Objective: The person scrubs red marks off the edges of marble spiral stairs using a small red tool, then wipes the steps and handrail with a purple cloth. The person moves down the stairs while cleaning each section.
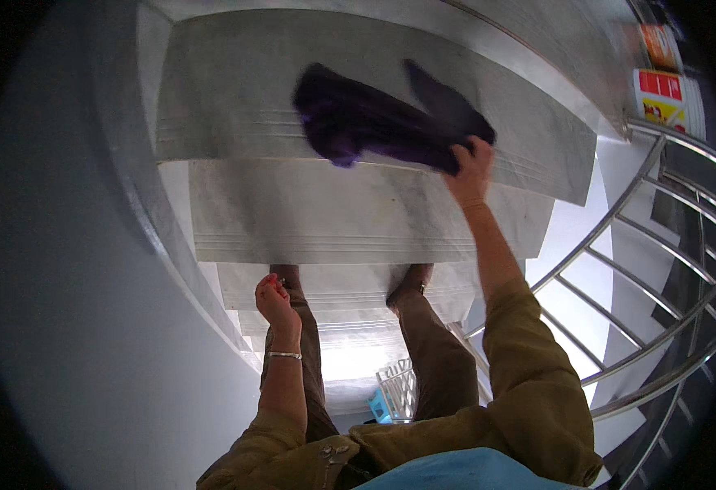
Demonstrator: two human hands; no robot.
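Note:
My right hand [473, 168] grips one end of a dark purple cloth [382, 119], which stretches leftward from it over a grey stone stair tread [229, 92]. The cloth is blurred, and one flap of it sticks up above the hand. Lower down on the left, my left hand [277, 303] is held above my leg with its fingers curled in. Nothing shows in that hand, though its palm is hidden. A light bangle circles the left wrist.
Grooved stone steps [333, 245] descend toward my feet. A pale wall [76, 306] runs along the left. On the right is a stainless steel railing [615, 220]. Labelled buckets [664, 101] stand beyond it at upper right. Far below sits a blue plastic stool [380, 405].

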